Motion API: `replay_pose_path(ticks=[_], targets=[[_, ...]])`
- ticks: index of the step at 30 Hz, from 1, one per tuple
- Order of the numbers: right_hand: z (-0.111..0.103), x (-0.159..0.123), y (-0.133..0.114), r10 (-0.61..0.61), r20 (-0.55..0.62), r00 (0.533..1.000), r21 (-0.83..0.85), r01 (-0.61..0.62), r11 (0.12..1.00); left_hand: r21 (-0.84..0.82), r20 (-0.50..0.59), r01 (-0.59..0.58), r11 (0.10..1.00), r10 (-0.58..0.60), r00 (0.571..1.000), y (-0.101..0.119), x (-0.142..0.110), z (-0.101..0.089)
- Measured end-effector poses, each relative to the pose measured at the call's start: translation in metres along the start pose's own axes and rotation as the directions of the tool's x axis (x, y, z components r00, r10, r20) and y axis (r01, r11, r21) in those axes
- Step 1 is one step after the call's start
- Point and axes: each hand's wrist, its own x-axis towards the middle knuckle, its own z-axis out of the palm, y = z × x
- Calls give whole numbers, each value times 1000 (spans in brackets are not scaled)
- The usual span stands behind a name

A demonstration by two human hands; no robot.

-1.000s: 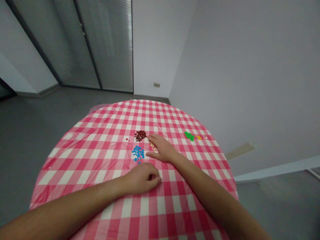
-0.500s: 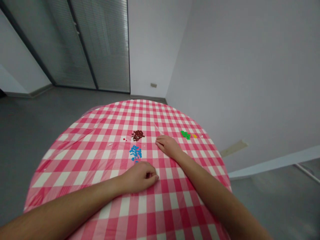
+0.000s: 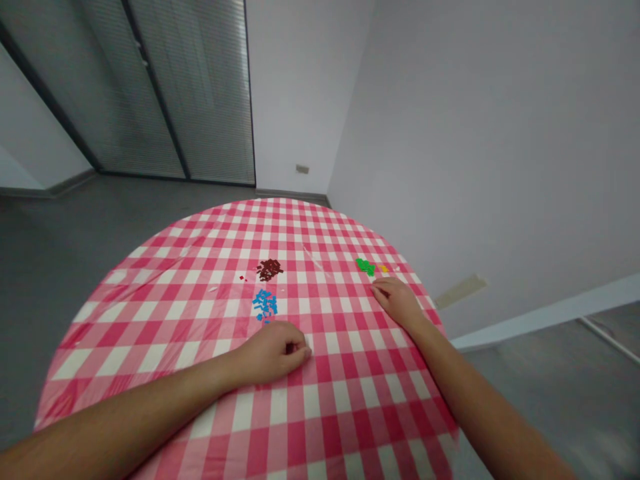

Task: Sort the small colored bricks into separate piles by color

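1. The left hand (image 3: pixel 273 353) lies curled in a loose fist on the cloth, just below the blue pile of small plastic pieces (image 3: pixel 265 305). Its fingertips are tucked in, and I cannot tell whether anything is inside.
2. The right hand (image 3: pixel 397 300) rests well right of the blue pile, its fingers (image 3: pixel 380 287) nearly straight and spread slightly, gripping nothing visible.
3. The green pieces (image 3: pixel 365 267) sit just beyond those fingers, up and right of the blue pile, with the yellow pieces (image 3: pixel 384 269) just beside them.
4. The dark red heap (image 3: pixel 269 269) lies just beyond the blue pile, and a few loose red pieces (image 3: pixel 242 277) are scattered up and left of it.
5. Everything lies on a round table's pink-and-white gingham cloth (image 3: pixel 150 300).
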Motion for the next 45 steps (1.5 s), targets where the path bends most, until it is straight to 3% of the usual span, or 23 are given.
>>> replay_pose_path(ticks=[12,17,23,28,32,34,39,42,45], targets=[[-13,-23,64,191,-42,981,-164,-195,967,-5,-4,3,1000,-3,1000,-1,0,1],[-14,-24,68,213,-40,976,-200,-216,956,-5,-2,-3,1000,3,1000,-1,0,0],[-17,-15,55,206,-85,975,-226,-221,949,4,-9,-14,1000,14,1000,-2,0,1],[-16,9,7,158,-194,968,-98,-180,979,33,2,-34,999,34,999,4,-1,-1],[-3,29,-65,-5,-75,997,113,14,993,35,172,-124,992,116,978,18,-8,-9],[9,36,-106,-136,26,990,231,127,965,28,263,-161,987,148,953,24,-12,-15],[39,52,-181,-438,162,884,424,338,840,88,423,-149,985,99,901,33,-22,-25],[52,66,-202,-542,158,825,414,443,795,104,513,-142,984,69,855,37,-24,-28],[63,83,-211,-613,117,782,386,532,753,83,529,-167,982,99,843,40,-24,-28]])
